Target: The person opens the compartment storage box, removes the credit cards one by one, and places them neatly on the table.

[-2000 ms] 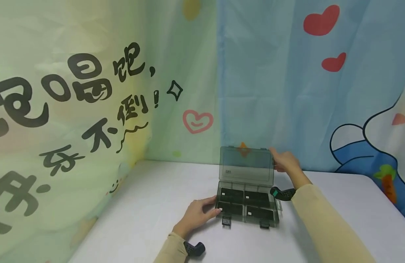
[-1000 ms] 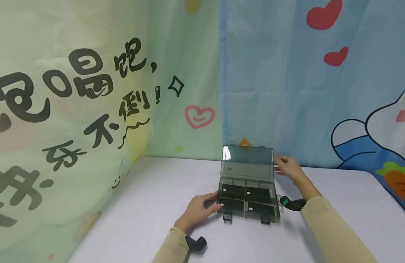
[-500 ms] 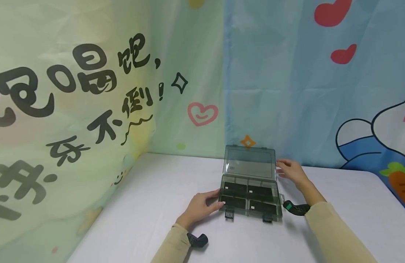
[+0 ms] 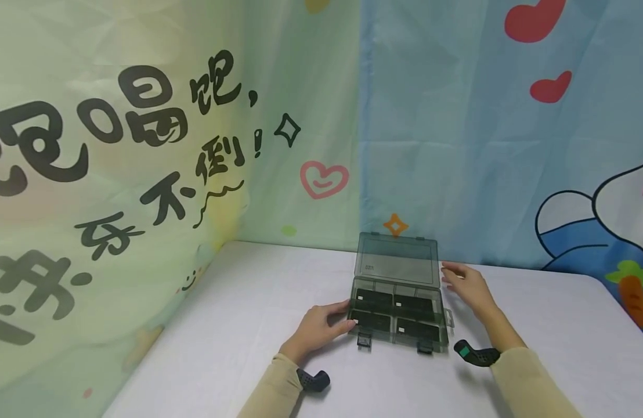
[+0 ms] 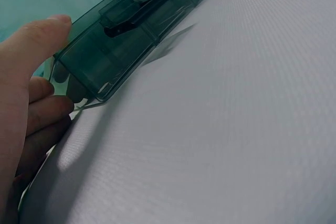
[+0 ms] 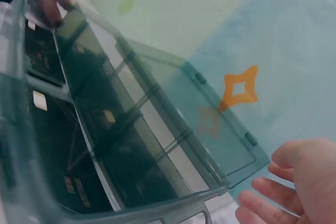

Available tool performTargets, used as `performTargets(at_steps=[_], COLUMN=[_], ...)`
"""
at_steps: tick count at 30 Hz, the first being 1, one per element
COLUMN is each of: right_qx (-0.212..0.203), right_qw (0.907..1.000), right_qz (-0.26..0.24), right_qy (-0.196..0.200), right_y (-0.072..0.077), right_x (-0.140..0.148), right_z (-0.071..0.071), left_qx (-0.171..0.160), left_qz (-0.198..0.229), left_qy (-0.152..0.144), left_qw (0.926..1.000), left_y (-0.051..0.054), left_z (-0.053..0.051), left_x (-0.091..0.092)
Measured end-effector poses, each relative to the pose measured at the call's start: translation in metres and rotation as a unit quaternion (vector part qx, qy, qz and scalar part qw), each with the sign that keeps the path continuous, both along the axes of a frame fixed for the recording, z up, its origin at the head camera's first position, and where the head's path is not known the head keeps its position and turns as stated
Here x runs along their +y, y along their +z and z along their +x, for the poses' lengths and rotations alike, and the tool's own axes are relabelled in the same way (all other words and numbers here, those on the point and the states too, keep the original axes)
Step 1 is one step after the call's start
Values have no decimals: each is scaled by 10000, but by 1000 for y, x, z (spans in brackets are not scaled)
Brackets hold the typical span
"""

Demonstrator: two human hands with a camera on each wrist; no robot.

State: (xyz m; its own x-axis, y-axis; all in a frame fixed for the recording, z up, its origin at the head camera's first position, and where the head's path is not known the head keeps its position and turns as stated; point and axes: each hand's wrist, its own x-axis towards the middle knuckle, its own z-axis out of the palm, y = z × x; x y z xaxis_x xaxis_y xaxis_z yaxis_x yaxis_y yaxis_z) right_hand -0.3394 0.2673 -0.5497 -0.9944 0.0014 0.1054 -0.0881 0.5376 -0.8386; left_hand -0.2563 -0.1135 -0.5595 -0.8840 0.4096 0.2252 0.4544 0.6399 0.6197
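A translucent dark-green plastic storage case [image 4: 393, 339] lies on the table with its hinged lid [image 4: 397, 261] raised and leaning back. Flat black rectangular pieces [image 4: 374, 300] with small white labels sit in its compartments. My left hand [image 4: 316, 329] grips the case's left end; in the left wrist view the thumb [image 5: 44, 38] lies along the upper edge, with the fingers lower at the end wall. Beside the lid's right edge is my right hand [image 4: 469, 287], its fingers loosely bent and holding nothing. The right wrist view shows those fingers [image 6: 270, 198] close to the lid's corner.
Two latches hang at the front of the case, one being the left latch [image 4: 364, 341]. A clear loop handle [image 4: 449, 318] projects from its right side. The white tabletop [image 4: 248, 290] surrounds it, with a printed curtain [image 4: 431, 145] behind.
My right hand has let go of the lid's upper right corner and moved down and slightly right. The lid leans a little further back. My left hand keeps its hold; the head view has shifted slightly.
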Motion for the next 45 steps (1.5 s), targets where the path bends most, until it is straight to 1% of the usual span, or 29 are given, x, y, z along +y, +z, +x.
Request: performTargets(at_steps=[1,2,6,8,11,14,17,18,20,24,25,29,36,42,45], right_qx=[81,104,125,121,248,306,383,387,402,283,266,212,329,196,144], right_qw=[9999,9998,9997,9996,9988,9976,9966,9958,9961,9979,9987,9993,9951,9902,9894], right_qz=[60,119,149,113,108,184,185,201,189,191,192,320,683,785,790], right_qy=[-31,-103,-176,-234,-405,-600,-711,-808,-767,-546,-383,-26,631,1136,1212], right_y=[-5,0,24,42,41,40,43,45,50,58,60,63,62,61,60], right_x=[1,-2,-15,-26,-28,-31,-35,-37,-41,-48,-49,-57,-80,-90,-92], right_z=[0,7,38,58,67,72,76,76,78,83,84,91,101,107,109], left_qx=[12,11,64,99,125,148,187,178,173,106,90,38,-36,-129,-153], left_qz=[-23,-35,-59,-52,2,62,72,56,-6,-32,-15,33,24,31,-2], left_qy=[4,10,6,2,-36,-72,-91,-81,-57,-47,-53,-90,-34,-55,-47], left_qw=[10000,10000,10000,9999,9999,9998,9998,9998,9998,9999,9999,9999,10000,9999,9999], left_y=[-1,-2,-6,-6,-5,-3,-2,-2,-2,2,3,4,-1,3,4], left_z=[-1,-1,-2,-2,-2,-2,-2,-2,-2,0,0,2,4,4,3], left_x=[0,0,-1,-1,-1,-1,-1,-1,-2,-3,-3,-2,-3,-2,-2])
